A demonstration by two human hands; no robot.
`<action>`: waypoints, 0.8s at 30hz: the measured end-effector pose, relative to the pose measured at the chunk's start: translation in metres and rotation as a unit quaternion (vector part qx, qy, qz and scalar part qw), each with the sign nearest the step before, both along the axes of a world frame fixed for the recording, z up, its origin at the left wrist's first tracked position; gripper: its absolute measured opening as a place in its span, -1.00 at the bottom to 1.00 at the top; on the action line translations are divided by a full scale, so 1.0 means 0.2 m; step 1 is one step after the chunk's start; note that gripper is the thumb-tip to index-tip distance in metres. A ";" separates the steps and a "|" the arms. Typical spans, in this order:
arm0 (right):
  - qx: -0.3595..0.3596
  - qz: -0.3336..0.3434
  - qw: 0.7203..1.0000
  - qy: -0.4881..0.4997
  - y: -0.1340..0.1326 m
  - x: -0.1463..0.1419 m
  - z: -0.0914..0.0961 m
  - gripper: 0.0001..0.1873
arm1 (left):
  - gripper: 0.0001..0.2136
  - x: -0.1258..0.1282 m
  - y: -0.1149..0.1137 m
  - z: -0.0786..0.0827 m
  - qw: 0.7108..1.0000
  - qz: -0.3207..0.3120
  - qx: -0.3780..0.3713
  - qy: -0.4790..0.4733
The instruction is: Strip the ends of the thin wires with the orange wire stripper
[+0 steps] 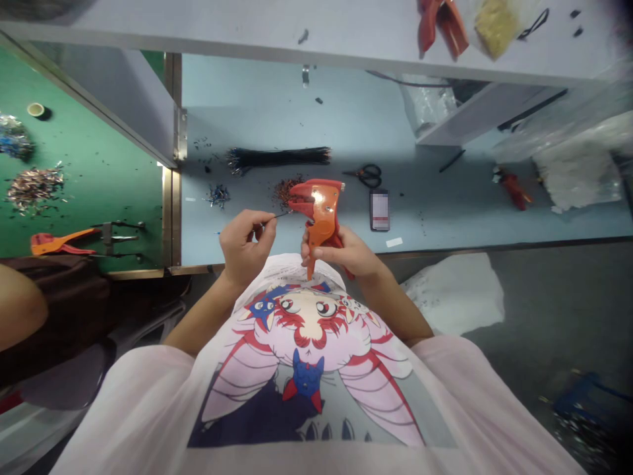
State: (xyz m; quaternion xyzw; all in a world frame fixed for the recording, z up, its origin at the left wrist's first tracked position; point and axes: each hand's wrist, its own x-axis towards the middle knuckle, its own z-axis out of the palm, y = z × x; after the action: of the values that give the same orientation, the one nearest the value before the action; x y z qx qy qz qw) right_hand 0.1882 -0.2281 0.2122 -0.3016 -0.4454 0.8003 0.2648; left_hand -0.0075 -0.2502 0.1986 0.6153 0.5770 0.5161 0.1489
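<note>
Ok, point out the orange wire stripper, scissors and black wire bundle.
orange wire stripper (322, 224): head view, its orange body.
scissors (361, 173): head view, by the pivot.
black wire bundle (281, 157): head view, mid-length.

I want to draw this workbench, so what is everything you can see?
wire stripper: one, orange, in the right hand
thin wire: one, dark, pinched in the left hand
wire bundle: one, black, back of the blue table
scissors: one, black, right of the bundle
phone: one, dark, near the scissors
hand tool: one, orange, on the green table
red tool: one, red, top shelf
blue table: one, light blue, before the person
left hand: one, bare, holding the thin wire
right hand: one, bare, gripping the wire stripper
</note>
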 end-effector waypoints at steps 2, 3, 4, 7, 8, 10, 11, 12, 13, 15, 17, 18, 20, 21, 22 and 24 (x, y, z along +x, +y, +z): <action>-0.015 0.012 1.000 -0.001 0.00 0.00 0.01 -0.68 | -0.96 0.00 0.00 0.01 1.000 0.003 0.005 -0.003; -0.022 0.015 1.000 -0.004 -0.01 0.00 0.02 -0.68 | -0.96 -0.01 0.00 0.01 1.000 0.004 0.007 -0.001; -0.029 0.017 0.999 -0.007 -0.01 0.00 0.02 -0.68 | -0.96 -0.01 0.01 0.01 1.000 0.006 0.009 0.001; -0.038 0.015 0.999 -0.013 -0.02 0.00 0.03 -0.66 | -0.95 -0.02 0.01 0.02 1.000 0.001 0.013 0.015; -0.039 0.015 0.999 -0.013 -0.02 0.00 0.03 -0.65 | -0.95 -0.02 0.02 0.02 1.000 -0.005 0.016 0.020; -0.041 0.018 0.999 -0.015 -0.02 0.01 0.04 -0.65 | -0.95 -0.03 0.02 0.02 0.999 -0.018 0.026 0.026; -0.043 0.022 0.999 -0.016 -0.02 0.01 0.04 -0.64 | -0.95 -0.03 0.02 0.02 0.999 -0.023 0.031 0.028; -0.043 0.028 0.999 -0.015 -0.02 0.01 0.03 -0.64 | -0.95 -0.03 0.03 0.02 0.999 -0.026 0.036 0.030; -0.043 0.034 0.998 -0.013 -0.02 0.01 0.03 -0.63 | -0.95 -0.03 0.03 0.02 0.998 -0.027 0.038 0.033; -0.038 0.045 0.998 -0.007 -0.01 0.02 0.03 -0.63 | -0.95 -0.03 0.03 0.02 0.998 -0.027 0.038 0.037; -0.032 0.051 0.998 -0.004 -0.02 0.02 0.02 -0.62 | -0.95 -0.03 0.03 0.02 0.998 -0.029 0.039 0.038; -0.031 0.051 0.998 -0.005 -0.02 0.01 0.02 -0.62 | -0.95 -0.03 0.03 0.02 0.998 -0.031 0.039 0.038; -0.028 0.048 0.998 -0.011 -0.02 0.01 0.02 -0.63 | -0.95 -0.03 0.03 0.01 0.998 -0.034 0.037 0.042; -0.026 0.046 0.999 -0.013 -0.03 0.01 0.02 -0.64 | -0.95 -0.03 0.03 0.01 0.998 -0.035 0.034 0.046; -0.025 0.043 0.999 -0.017 -0.03 0.01 0.02 -0.65 | -0.95 -0.03 0.03 0.01 0.998 -0.035 0.032 0.049; -0.019 0.043 0.999 -0.024 -0.03 0.01 0.02 -0.70 | -0.95 -0.03 0.03 0.01 0.998 -0.036 0.030 0.053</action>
State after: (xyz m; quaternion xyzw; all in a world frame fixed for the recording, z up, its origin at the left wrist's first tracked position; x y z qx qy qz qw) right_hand 0.1901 -0.2345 0.2155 -0.3057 -0.4493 0.8118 0.2135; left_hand -0.0144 -0.2443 0.2006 0.6663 0.5458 0.4941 0.1186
